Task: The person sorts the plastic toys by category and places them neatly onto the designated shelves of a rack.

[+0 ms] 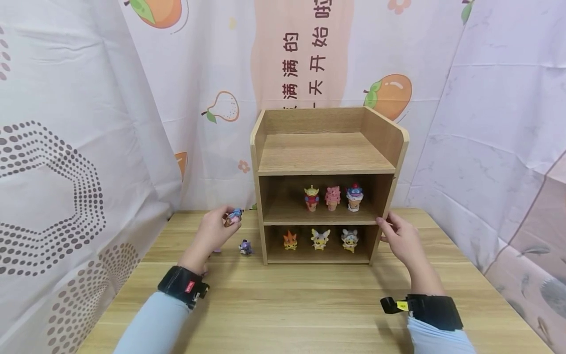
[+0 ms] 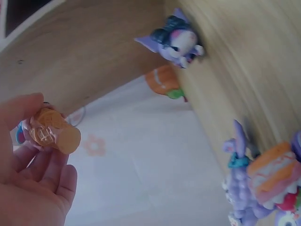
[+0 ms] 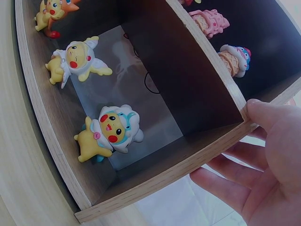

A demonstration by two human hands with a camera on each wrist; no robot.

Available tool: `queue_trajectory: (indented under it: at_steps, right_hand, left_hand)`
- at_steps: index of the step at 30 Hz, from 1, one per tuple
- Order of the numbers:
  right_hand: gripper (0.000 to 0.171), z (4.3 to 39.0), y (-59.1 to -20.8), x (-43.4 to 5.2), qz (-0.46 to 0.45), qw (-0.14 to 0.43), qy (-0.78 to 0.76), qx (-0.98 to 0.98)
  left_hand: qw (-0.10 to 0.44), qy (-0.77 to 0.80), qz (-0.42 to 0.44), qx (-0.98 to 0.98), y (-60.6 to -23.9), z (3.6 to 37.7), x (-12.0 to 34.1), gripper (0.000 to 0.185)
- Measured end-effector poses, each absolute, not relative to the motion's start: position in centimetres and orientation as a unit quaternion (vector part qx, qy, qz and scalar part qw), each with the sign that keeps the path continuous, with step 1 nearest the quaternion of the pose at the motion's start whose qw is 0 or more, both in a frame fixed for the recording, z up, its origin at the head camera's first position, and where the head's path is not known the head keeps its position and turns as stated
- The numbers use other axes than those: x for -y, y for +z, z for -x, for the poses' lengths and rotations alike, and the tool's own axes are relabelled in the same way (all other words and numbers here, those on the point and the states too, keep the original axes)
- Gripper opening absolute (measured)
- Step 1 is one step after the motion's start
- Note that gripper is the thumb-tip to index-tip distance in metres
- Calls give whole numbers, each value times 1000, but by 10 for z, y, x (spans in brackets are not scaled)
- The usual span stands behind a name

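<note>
My left hand (image 1: 213, 230) holds a small ice-cream-cone figurine (image 1: 234, 216) in the air, left of the wooden shelf unit (image 1: 327, 152). Its waffle-cone base (image 2: 51, 132) points toward the left wrist camera, between thumb and fingers; the blue and pink top is mostly hidden there. Below it, a purple figurine (image 1: 245, 247) stands on the table beside the shelf. My right hand (image 1: 402, 241) grips the front edge of the shelf's right side panel, thumb on the front and fingers along the outside. On the middle level stand a red-and-green figurine (image 1: 311, 198), a pink one (image 1: 332, 198) and a blue-topped one (image 1: 354, 197).
The bottom level holds an orange figurine (image 1: 290, 240), a white-and-yellow one (image 1: 320, 239) and a grey-hooded yellow one (image 1: 349, 240). More purple figurines (image 2: 242, 183) cluster on the table, mostly behind my left arm in the head view. Printed curtains (image 1: 212, 59) hang behind the table (image 1: 283, 305).
</note>
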State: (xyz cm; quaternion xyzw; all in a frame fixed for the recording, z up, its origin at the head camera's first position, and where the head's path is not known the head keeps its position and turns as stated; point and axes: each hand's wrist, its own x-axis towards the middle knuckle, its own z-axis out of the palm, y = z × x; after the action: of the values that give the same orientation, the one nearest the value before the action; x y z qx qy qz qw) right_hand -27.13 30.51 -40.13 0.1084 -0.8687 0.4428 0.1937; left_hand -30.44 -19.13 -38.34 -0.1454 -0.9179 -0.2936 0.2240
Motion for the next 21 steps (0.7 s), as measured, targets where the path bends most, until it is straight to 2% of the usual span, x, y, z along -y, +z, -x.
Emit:
queue_trajectory:
  at_steps: [21]
  right_hand:
    - [54,271,-401,-304,-106,191,444,869]
  left_hand:
    - [337,-356,188,851,-361,269,168,43]
